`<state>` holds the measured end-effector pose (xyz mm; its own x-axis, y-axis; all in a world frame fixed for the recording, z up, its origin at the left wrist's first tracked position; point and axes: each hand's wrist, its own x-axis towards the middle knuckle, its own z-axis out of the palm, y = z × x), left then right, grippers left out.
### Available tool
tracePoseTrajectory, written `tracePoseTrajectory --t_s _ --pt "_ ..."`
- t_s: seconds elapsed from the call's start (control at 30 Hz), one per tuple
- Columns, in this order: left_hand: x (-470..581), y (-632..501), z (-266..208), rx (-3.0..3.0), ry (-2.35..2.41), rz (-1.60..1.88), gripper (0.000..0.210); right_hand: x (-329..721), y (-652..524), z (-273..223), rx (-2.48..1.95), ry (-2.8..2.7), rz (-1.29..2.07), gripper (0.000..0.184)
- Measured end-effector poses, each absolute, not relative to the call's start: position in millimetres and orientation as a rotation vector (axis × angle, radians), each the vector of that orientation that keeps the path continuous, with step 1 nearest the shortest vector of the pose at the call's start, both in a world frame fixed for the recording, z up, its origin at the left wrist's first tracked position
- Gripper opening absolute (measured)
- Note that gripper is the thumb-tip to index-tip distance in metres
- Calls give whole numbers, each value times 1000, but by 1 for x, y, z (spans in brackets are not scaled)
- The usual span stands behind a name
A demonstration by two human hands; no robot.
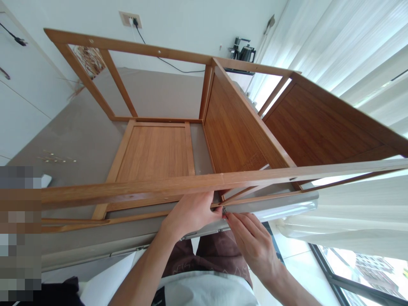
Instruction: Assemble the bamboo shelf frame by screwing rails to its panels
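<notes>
A wooden shelf frame point(178, 183) with brown panels lies on its side in front of me. My left hand point(191, 214) reaches under its near upper rail and is closed around the wood of the lower rail point(270, 197), fingers partly hidden. Its thumb tip lies by a small metal fastener point(224, 209) at the joint of the lower rail. My right hand point(251, 233) pinches this fastener between thumb and forefinger; its exact kind is too small to make out. An upright divider panel point(236, 123) meets the rails just beyond my hands.
Beneath the frame is a grey tabletop point(79, 127) holding a loose-lying wooden panel point(156, 148). Black kettle point(247, 54) and wall socket point(130, 19) are at the back. White curtains point(350, 55) hang on the right. Some small metal pieces point(52, 160) lie at the left.
</notes>
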<state>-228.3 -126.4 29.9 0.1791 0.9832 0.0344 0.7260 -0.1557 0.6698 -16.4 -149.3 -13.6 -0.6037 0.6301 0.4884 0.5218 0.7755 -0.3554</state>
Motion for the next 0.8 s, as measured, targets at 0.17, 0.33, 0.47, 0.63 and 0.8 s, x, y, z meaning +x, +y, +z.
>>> tracePoseTrajectory --t_s 0.17,0.33,0.47,0.63,0.8 --pt "-228 -126 30 1941 1596 632 13 -12 -149 -18 -822 -2384 198 39" --pt "-229 -126 32 1937 1592 621 14 -9 -144 -14 -745 -2481 111 40" --pt "-229 -126 30 1941 1605 615 12 -17 -141 -7 -773 -2416 101 29" --pt "-228 -126 27 1915 1638 570 9 -31 -144 -4 -993 -2199 208 10" --pt "-229 -127 26 1903 1642 543 10 -36 -148 2 -1153 -2041 501 12"
